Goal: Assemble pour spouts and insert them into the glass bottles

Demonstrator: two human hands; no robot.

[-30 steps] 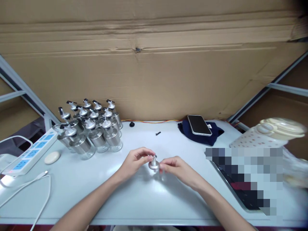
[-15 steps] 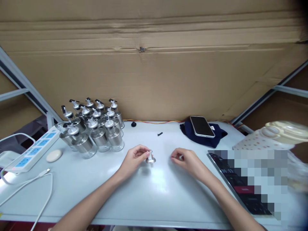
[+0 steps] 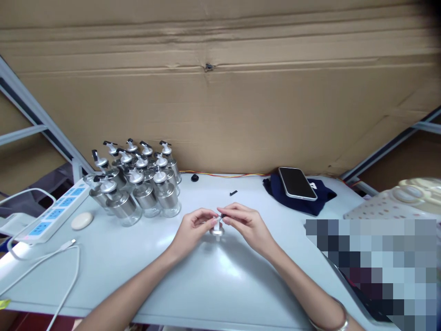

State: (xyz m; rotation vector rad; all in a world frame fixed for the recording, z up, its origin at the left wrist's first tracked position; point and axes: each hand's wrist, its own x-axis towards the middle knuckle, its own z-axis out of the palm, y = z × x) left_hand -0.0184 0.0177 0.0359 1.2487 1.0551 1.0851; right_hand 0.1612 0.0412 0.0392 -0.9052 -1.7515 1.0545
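My left hand (image 3: 196,227) is closed in a pinch on a silver bottle pourer (image 3: 217,231), which it holds upright just over the table. Closed too, my right hand (image 3: 244,223) meets it at the pourer's tip, with a small black piece (image 3: 223,216) between thumb and fingers. The fingers hide most of that piece, and I cannot tell whether it is joined to the pourer. Beyond the hands lies a small black strip (image 3: 233,193). On the left stand several glass bottles (image 3: 122,209) with steel bands, most topped by silver pourers with black flaps.
A round black stopper (image 3: 195,178) lies near the back edge. Left are a power strip (image 3: 51,220), a white oval object (image 3: 81,221) and a white cable (image 3: 74,271). A phone (image 3: 297,183) rests on dark blue cloth (image 3: 317,207); a spotted container (image 3: 382,204) stands at right.
My right hand has moved left to the pourer, bringing a black piece to its tip. My left hand keeps its hold on the pourer. The view has shifted slightly.
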